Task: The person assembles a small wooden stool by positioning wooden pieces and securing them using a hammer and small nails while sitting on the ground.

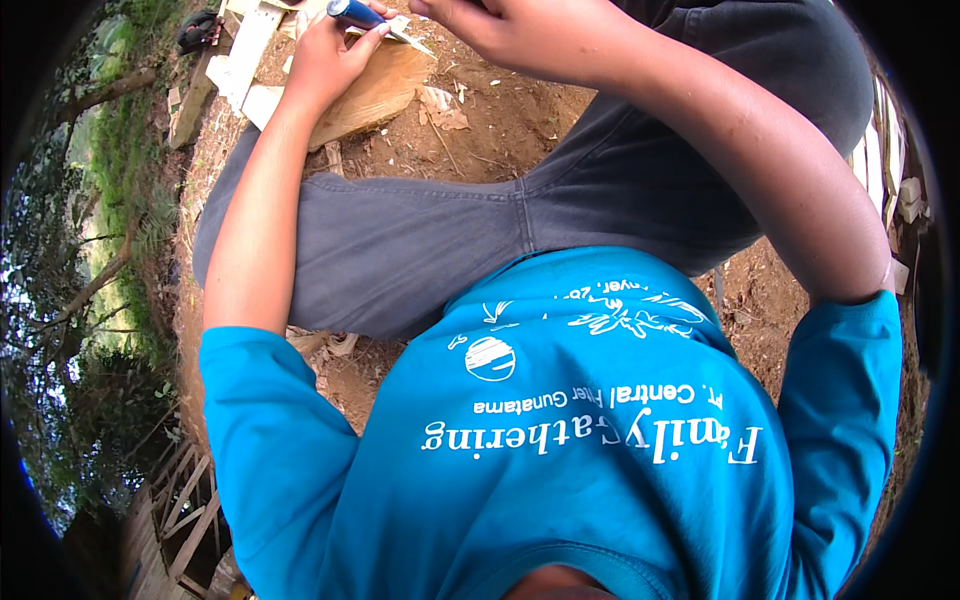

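Looking down past our legs, we find the blue cylindrical handle (356,13) in the left hand (335,60), lying above the far side of the wooden board (385,95). The part we can see has its long axis running crosswise, slanting from upper left down toward the board's right corner. The left hand is plainly the nearer one: its thumb lies along the handle's near side and its fingers appear curled about it, closed with little gap, though how firmly we cannot tell. Our right hand (500,28) stands apart, to the right of the handle and beyond the board's right corner

Much is lost at the upper edge of the view: the right fingertips are cut off, so we cannot tell how far open that hand is or whether it has hold of anything. We cannot make out the handle's far end, nor whether the pale pointed strip (412,38) beside the left thumb is wood or belongs to the handle
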The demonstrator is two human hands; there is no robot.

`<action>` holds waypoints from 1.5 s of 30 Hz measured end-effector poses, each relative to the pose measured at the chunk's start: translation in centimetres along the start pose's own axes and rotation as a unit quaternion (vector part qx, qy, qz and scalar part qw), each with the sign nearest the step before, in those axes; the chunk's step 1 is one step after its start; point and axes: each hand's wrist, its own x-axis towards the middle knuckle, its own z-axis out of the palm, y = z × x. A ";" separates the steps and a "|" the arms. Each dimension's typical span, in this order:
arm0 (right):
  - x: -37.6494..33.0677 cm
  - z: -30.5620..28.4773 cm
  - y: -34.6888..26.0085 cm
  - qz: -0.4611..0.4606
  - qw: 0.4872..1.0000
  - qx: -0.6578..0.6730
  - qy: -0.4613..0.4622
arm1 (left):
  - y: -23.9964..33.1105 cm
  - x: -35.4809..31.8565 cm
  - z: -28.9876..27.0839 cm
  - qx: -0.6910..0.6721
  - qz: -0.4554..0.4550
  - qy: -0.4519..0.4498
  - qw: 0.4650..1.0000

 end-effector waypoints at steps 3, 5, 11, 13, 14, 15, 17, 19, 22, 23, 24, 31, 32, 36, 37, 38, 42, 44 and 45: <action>-0.2 0.4 0.3 -0.016 0.998 -0.067 -0.002 | -1.8 -0.6 -0.3 0.035 -0.044 -0.010 0.998; -0.8 0.5 -1.4 -0.077 0.995 0.011 0.062 | -1.7 -0.8 -0.3 0.044 -0.110 -0.043 0.992; -0.2 0.8 -0.4 -0.007 0.998 -0.057 0.004 | -1.6 -1.0 -0.3 0.015 -0.078 -0.028 0.996; -0.1 0.6 -0.2 -0.029 0.999 -0.040 0.018 | -1.3 -0.6 0.1 0.019 -0.137 -0.067 0.988; 0.2 0.0 0.4 0.026 0.994 -0.094 -0.046 | -0.6 -0.6 0.5 -0.071 -0.101 -0.043 0.991; 0.1 0.1 0.3 0.028 0.996 -0.083 -0.023 | 0.0 -0.6 0.6 -0.160 -0.063 -0.018 0.985; 0.2 0.4 -0.3 0.024 0.997 -0.064 0.020 | -0.6 -0.4 0.0 -0.083 -0.113 -0.060 0.988; 0.2 0.5 -0.4 -0.003 0.998 -0.034 0.050 | -0.6 0.0 -0.7 -0.006 -0.162 -0.105 0.981; 0.6 -0.1 -0.5 0.002 0.999 -0.014 0.044 | 1.2 0.2 -0.1 -0.053 -0.071 -0.029 0.996; 0.7 -0.1 -0.6 0.009 0.999 -0.011 0.047 | 1.2 0.6 0.1 -0.049 -0.073 -0.015 0.996; 0.9 -0.2 -0.7 0.017 0.999 -0.007 0.049 | 1.1 1.2 0.4 -0.046 -0.075 0.000 0.996; 1.1 -0.9 -0.9 0.064 0.997 -0.007 0.031 | 0.4 2.7 1.6 -0.064 -0.041 0.069 0.995; 1.1 -0.9 -1.0 0.072 0.997 -0.006 0.038 | 1.6 2.8 1.5 -0.090 -0.046 0.078 0.992; 1.7 -0.9 -0.4 0.059 0.993 -0.052 0.087 | 4.6 3.2 0.1 -0.053 -0.078 0.136 0.986; 1.8 -0.9 -0.3 0.066 0.992 -0.053 0.096 | 5.4 3.1 -0.2 -0.076 -0.075 0.136 0.985; 1.7 -1.0 -0.2 0.074 0.990 -0.055 0.106 | 6.3 3.0 -0.4 -0.100 -0.071 0.135 0.983; 1.7 -0.9 0.7 0.082 0.985 -0.044 0.146 | 10.8 2.4 -0.9 -0.104 -0.063 0.126 0.985; 2.6 -0.5 1.6 0.097 0.982 -0.081 0.143 | 11.4 1.7 -0.7 -0.060 -0.061 0.101 0.991; 2.4 -0.3 1.8 0.097 0.982 -0.074 0.141 | 11.7 1.5 -0.9 -0.054 -0.034 0.102 0.993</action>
